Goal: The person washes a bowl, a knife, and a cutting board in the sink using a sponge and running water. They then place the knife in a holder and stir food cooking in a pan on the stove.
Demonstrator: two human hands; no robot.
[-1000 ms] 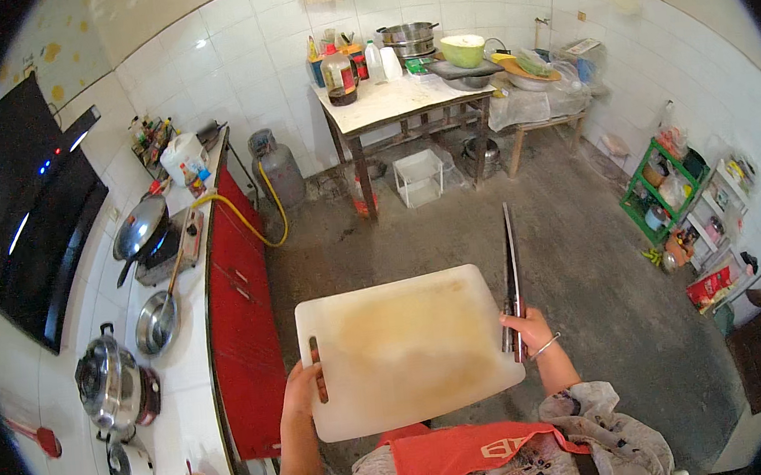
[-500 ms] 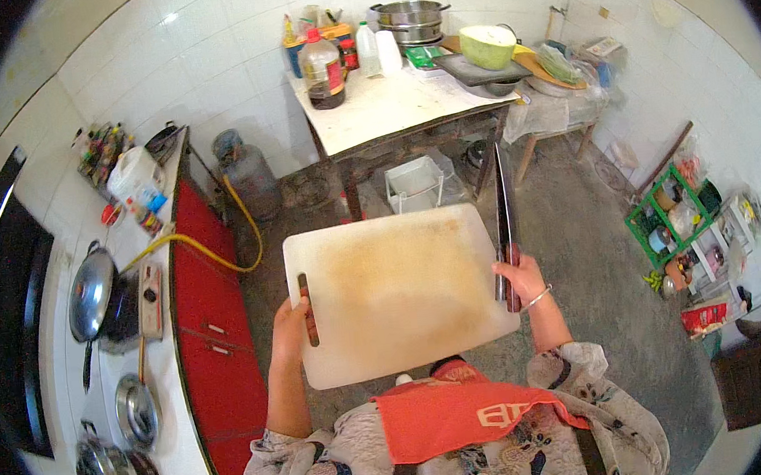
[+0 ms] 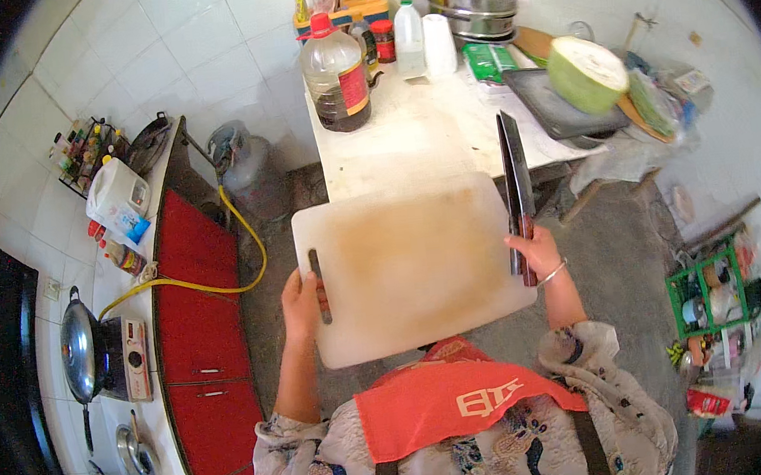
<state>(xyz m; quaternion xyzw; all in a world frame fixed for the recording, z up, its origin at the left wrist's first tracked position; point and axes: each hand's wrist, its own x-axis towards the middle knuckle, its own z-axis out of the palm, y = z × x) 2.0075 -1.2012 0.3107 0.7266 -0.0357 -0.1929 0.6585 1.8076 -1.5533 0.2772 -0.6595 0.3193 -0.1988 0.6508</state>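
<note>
A white cutting board [image 3: 415,266] with a brownish stained middle is held out flat in front of me. My left hand [image 3: 300,305] is closed round its left edge, at the dark handle slot. At its right edge, my right hand [image 3: 538,254] is closed round the brown handle of a long-bladed kitchen knife [image 3: 517,169], whose blade points away from me. Beside that blade runs a second narrow dark strip; I cannot tell whether it is another knife. The right fingers also lie against the board's edge.
Ahead, a white-topped table [image 3: 408,139] bears a large bottle [image 3: 337,81], a steel steamer [image 3: 473,4] and a cut green melon [image 3: 585,76] over a dark tray. Along the left, a red-fronted counter [image 3: 201,328] holds pans. A yellow hose [image 3: 211,288] joins a gas cylinder.
I have come nearer to the table, which now fills more of the view. Both hands still hold the board and the knife, with the board's far edge now close to the table's front edge.
</note>
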